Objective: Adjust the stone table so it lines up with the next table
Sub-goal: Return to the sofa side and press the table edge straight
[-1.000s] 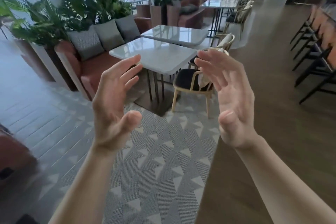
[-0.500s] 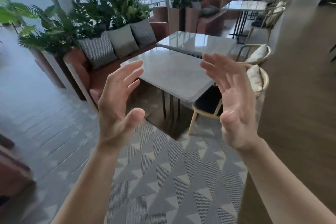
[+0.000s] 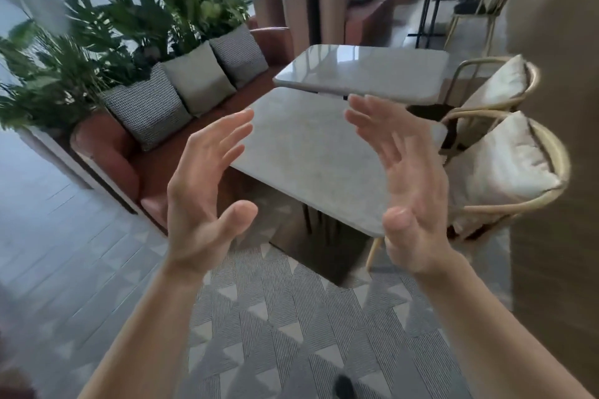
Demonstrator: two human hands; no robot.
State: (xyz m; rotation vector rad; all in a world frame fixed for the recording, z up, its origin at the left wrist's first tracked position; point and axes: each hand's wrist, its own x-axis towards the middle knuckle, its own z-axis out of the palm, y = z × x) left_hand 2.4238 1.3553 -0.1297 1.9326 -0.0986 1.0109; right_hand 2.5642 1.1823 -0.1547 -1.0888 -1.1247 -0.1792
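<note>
A pale grey stone table (image 3: 311,152) with a dark central base stands ahead of me, turned at an angle. Just behind it is a second stone table (image 3: 366,70), its top glossy; their edges do not run parallel. My left hand (image 3: 204,201) and my right hand (image 3: 408,191) are raised in front of the near table, palms facing each other, fingers spread, holding nothing. Both hover short of the tabletop's near corners and do not touch it.
A rust-coloured bench (image 3: 110,152) with grey cushions (image 3: 194,82) and plants (image 3: 97,32) runs along the left. Two rattan chairs with white cushions (image 3: 505,168) stand tight against the tables' right side. A patterned grey carpet (image 3: 275,327) lies underfoot; more tables sit far back.
The view has moved closer to the near table, which now fills more of the frame. Both hands stay raised and open, now in front of the tabletop.
</note>
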